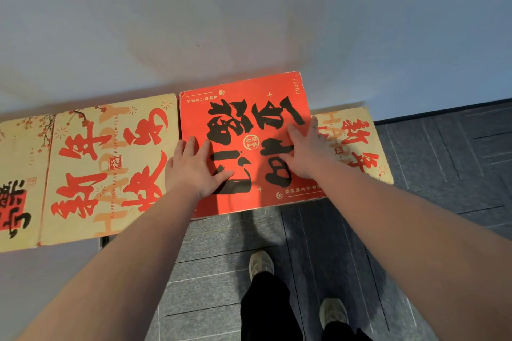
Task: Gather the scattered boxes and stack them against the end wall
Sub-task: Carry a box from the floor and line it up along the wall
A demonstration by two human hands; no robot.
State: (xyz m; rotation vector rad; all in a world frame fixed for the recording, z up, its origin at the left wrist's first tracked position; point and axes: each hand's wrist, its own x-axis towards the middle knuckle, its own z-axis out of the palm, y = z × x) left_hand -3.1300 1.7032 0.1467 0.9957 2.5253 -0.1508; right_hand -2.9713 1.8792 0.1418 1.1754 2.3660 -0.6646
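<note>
A red box (243, 108) with large black characters lies flat on top of a stack against the white end wall (249, 22). My left hand (196, 169) rests palm down on its near left part. My right hand (307, 149) lies flat on its right edge, fingers spread. Neither hand grips anything. A tan box (110, 169) with red characters sits level beside it on the left, and another tan box (16, 183) lies at the far left. A lower tan box (360, 144) sticks out from under the red one on the right.
Dark grey carpet tiles (443, 163) cover the floor to the right and below. My two feet in pale shoes (260, 263) stand close to the stack. A white surface (55, 279) fills the lower left.
</note>
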